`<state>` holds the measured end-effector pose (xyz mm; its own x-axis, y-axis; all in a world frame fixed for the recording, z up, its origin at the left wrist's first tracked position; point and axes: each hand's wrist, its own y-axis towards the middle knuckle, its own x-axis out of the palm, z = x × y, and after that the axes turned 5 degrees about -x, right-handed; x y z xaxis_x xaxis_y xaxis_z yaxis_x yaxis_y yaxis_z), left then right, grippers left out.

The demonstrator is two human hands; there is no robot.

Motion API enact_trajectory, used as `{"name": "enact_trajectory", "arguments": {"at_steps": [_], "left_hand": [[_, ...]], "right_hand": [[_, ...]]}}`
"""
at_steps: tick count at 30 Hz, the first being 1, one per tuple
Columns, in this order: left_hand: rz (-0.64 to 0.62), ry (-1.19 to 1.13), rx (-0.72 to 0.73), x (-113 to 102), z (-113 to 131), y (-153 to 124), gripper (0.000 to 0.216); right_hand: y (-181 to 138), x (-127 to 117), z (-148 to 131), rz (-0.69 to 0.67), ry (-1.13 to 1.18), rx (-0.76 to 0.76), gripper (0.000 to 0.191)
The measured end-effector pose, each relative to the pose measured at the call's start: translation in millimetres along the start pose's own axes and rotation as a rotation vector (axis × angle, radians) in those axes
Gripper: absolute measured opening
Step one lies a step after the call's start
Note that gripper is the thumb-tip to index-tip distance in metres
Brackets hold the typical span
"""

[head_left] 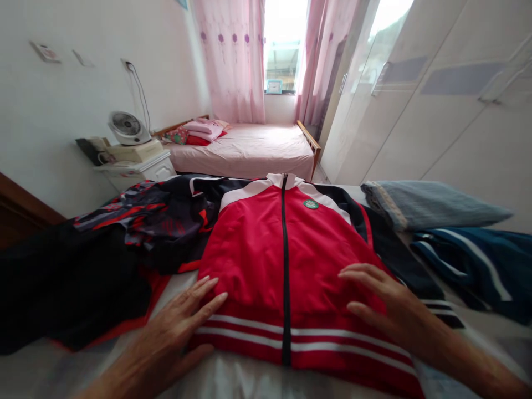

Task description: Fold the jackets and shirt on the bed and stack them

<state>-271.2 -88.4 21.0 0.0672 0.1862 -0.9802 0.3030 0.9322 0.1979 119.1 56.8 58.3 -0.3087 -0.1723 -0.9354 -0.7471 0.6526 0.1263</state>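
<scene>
A red zip-up jacket (249, 249) with white shoulders, dark sleeves and a green round badge lies flat, front side up, its black zip closed. My left hand (174, 321) rests at the jacket's lower left edge, fingers stretched out over the red cloth and the striped hem. Over the lower right side is my right hand (382, 299), fingers spread and holding nothing; whether it touches the cloth I cannot tell. The jacket's right-hand dark sleeve (399, 255) runs down beside it, ending in a white-striped cuff.
Black and red patterned clothes (162, 221) lie at the left. On the right are a folded grey-blue cloth (440, 202) and folded teal trousers or jacket (482, 266) with white stripes. Beyond stand a pink-sheeted bed (257, 147), a fan (128, 128) on a cabinet, and white wardrobes (415, 111).
</scene>
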Motion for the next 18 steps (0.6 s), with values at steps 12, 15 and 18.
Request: {"name": "enact_trajectory", "arguments": {"at_steps": [12, 15, 18], "left_hand": [[0.297, -0.187, -0.144, -5, 8, 30, 0.038], [0.320, -0.209, -0.256, -7, 8, 40, 0.035], [0.189, -0.195, -0.290, -2, 10, 42, 0.046]], "right_hand": [[-37, 46, -40, 0.120, -0.341, -0.187, 0.050], [-36, 47, -36, 0.244, -0.404, -0.150, 0.035], [-43, 46, -34, 0.253, -0.434, -0.155, 0.034]]}}
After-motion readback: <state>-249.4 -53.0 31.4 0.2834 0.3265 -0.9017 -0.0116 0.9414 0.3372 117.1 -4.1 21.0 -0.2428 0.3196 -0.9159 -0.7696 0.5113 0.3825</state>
